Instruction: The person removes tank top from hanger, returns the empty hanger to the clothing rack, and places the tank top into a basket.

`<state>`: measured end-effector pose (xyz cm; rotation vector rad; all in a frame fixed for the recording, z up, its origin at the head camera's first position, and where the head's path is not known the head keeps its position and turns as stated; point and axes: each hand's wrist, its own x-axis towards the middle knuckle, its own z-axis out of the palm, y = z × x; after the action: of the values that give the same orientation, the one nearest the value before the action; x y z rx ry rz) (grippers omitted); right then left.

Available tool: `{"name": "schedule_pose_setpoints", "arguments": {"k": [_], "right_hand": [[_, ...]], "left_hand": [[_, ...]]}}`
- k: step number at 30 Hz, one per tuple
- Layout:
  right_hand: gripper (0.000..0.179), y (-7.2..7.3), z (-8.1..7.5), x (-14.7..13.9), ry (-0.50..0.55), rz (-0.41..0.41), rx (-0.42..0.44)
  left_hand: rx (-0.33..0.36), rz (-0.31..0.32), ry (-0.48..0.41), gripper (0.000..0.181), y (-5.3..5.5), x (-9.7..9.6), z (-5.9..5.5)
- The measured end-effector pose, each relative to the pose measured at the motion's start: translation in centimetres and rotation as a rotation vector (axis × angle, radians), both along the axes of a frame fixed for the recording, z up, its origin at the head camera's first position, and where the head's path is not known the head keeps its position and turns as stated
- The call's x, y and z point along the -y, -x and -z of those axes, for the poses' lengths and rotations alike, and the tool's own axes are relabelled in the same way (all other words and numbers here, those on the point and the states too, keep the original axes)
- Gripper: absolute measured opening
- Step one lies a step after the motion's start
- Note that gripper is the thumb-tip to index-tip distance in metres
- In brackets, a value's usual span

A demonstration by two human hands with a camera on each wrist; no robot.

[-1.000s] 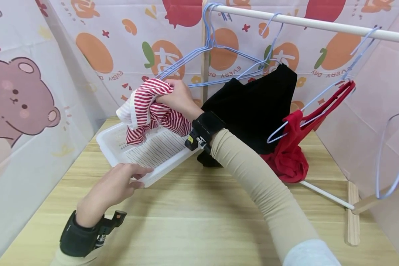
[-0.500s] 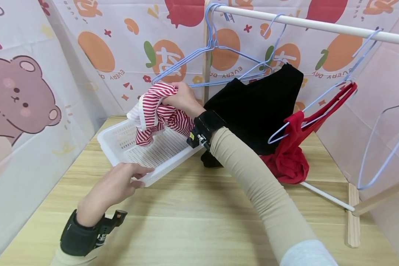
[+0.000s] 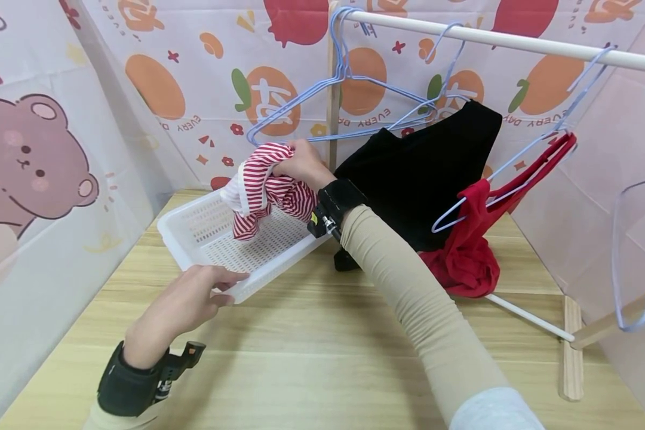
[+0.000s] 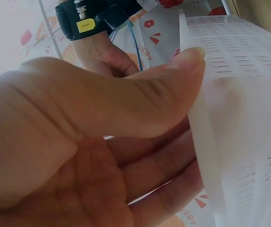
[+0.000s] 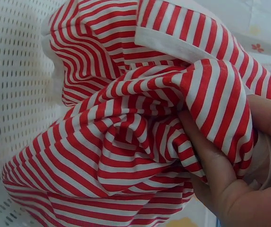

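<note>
The striped cloth point(image 3: 255, 188) has sunk rightward over the white basket point(image 3: 282, 263), hanging left of and below the right hand point(image 3: 303, 164) whose grip pinches it, the left hand point(image 3: 196, 292) gripping the basket's near corner.

Looking down at a wide, flat table point(image 3: 290, 370) of pale yellow wood, with long, thin streaks running from side to side. Seeing a long, white plastic basket point(image 3: 276, 272), with lots of little slits in it, sitting toward the back on the left and turned slantwise. Not telling for sure about the whole basket bottom touching the wood. Finding a slim, pale wooden rack foot point(image 3: 571, 370) resting over on the right, well apart from the basket. Noticing soft, dim shadows point(image 3: 349, 292) lying near the middle.
</note>
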<state>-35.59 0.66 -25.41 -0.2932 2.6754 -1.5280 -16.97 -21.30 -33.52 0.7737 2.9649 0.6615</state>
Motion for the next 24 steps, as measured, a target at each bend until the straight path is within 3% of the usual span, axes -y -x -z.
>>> {"name": "schedule_pose_setpoints", "arguments": {"k": [9, 15, 24], "right_hand": [[0.053, 0.5, 1.0, -0.6, -0.013, 0.035, 0.031], [0.041, 0.8, 1.6, -0.6, -0.040, 0.034, 0.002], [0.032, 0.9, 1.7, -0.7, -0.138, 0.001, 0.034]], "left_hand": [[0.017, -0.011, 0.003, 0.041, -0.1, -0.2, -0.1], [0.020, -0.013, 0.006, 0.041, -0.1, -0.2, -0.1], [0.021, -0.017, 0.008, 0.041, -0.1, -0.2, -0.1]]}}
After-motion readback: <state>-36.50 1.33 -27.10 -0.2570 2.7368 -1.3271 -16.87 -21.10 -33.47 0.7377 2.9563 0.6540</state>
